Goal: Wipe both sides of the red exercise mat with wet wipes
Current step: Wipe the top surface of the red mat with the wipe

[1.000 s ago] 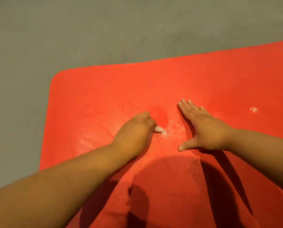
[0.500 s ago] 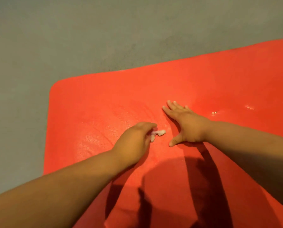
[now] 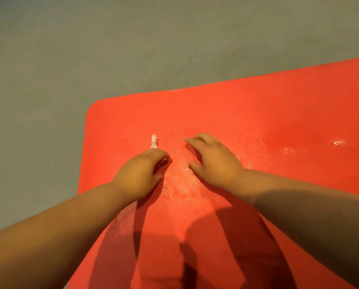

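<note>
The red exercise mat [image 3: 257, 113] lies flat on the floor and fills the lower right of the head view, its rounded corner at the upper left. My left hand [image 3: 139, 174] presses down on the mat with its fingers closed on a small twisted white wet wipe [image 3: 154, 141], whose end sticks out beyond the fingertips. My right hand [image 3: 212, 161] rests on the mat just to the right, fingers bent and apart, holding nothing. The mat surface between and below the hands looks damp and speckled.
Grey concrete floor [image 3: 91, 49] surrounds the mat at the top and left. Small white wet flecks [image 3: 338, 142] sit on the mat at the far right. Shadows of my arms fall across the mat's near part.
My left hand has pushed the wipe forward, so its end now points away from me. My right hand has curled its fingers from flat. The mat's corner has shifted right in view.
</note>
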Demonstrator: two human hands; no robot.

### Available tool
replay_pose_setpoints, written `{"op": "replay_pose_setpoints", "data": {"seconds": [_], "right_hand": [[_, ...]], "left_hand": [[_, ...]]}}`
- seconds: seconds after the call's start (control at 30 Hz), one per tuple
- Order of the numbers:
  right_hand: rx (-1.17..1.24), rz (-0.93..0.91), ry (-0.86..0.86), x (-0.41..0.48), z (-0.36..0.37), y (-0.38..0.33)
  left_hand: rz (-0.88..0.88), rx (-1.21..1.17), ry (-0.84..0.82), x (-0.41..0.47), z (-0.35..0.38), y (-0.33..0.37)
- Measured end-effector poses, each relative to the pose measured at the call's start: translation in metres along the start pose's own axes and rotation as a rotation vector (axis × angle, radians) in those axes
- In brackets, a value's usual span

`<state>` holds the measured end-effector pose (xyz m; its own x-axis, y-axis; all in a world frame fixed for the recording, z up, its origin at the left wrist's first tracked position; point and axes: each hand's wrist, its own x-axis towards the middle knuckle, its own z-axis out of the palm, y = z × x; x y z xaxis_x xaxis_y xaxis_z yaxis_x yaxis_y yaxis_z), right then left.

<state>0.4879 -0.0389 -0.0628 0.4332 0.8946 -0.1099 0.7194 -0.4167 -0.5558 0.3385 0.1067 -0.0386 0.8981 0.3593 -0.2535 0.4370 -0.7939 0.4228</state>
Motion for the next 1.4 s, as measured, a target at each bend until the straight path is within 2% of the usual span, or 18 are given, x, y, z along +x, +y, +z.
{"op": "replay_pose_setpoints", "data": {"seconds": [0.07,0.17,0.27,0.37,0.43,0.5,0.6,0.67,0.77,0.8,0.87,0.97,1.03,1.1,1.2,1.27,1.33,1.4], "right_hand": [[0.005,-0.046,-0.006,0.016,0.004,-0.006],[-0.009,-0.129,-0.075,0.038,0.013,-0.020],[-0.044,-0.170,-0.151,0.054,0.023,-0.038],[-0.110,-0.293,-0.174,0.064,0.036,-0.053],[-0.192,-0.316,-0.194,0.071,0.044,-0.061],[-0.293,-0.305,-0.176,0.074,0.053,-0.072],[-0.378,-0.396,-0.196,0.057,0.055,-0.077],[-0.337,-0.295,-0.156,0.051,0.032,-0.048],[-0.289,0.156,0.090,0.060,-0.017,0.022],[-0.291,0.255,0.125,0.061,-0.025,0.034],[-0.317,0.200,0.077,0.056,-0.014,0.022],[-0.271,-0.106,-0.145,0.015,0.033,-0.038],[-0.256,-0.256,-0.302,-0.005,0.042,-0.050],[-0.287,-0.197,-0.219,0.010,0.020,-0.021],[-0.354,0.229,0.013,0.039,-0.038,0.044],[-0.355,0.365,0.084,0.033,-0.045,0.055],[-0.302,0.288,0.039,0.012,-0.016,0.022],[-0.198,0.098,-0.129,-0.022,0.019,-0.025]], "left_hand": [[-0.046,-0.021,0.091,0.002,0.000,-0.006],[-0.254,-0.164,0.194,0.005,-0.001,-0.019],[-0.421,-0.295,0.142,-0.003,0.004,-0.034],[-0.419,-0.198,0.137,-0.015,0.003,-0.047],[-0.420,-0.029,0.152,-0.023,-0.004,-0.059],[-0.473,0.123,0.028,-0.030,-0.011,-0.071],[-0.496,0.217,-0.323,-0.031,-0.016,-0.078],[-0.469,0.273,-0.409,-0.025,-0.015,-0.078],[-0.482,0.283,-0.422,-0.017,-0.012,-0.076],[-0.486,0.284,-0.423,-0.016,-0.011,-0.076],[-0.484,0.285,-0.417,-0.015,-0.010,-0.076],[-0.477,0.277,-0.401,-0.016,-0.011,-0.078],[-0.477,0.273,-0.397,-0.016,-0.011,-0.078],[-0.477,0.270,-0.393,-0.016,-0.011,-0.078],[-0.477,0.273,-0.395,-0.016,-0.012,-0.077],[-0.468,0.285,-0.396,-0.016,-0.013,-0.077],[-0.465,0.285,-0.390,-0.016,-0.014,-0.075],[-0.465,0.282,-0.384,-0.017,-0.014,-0.074]]}}
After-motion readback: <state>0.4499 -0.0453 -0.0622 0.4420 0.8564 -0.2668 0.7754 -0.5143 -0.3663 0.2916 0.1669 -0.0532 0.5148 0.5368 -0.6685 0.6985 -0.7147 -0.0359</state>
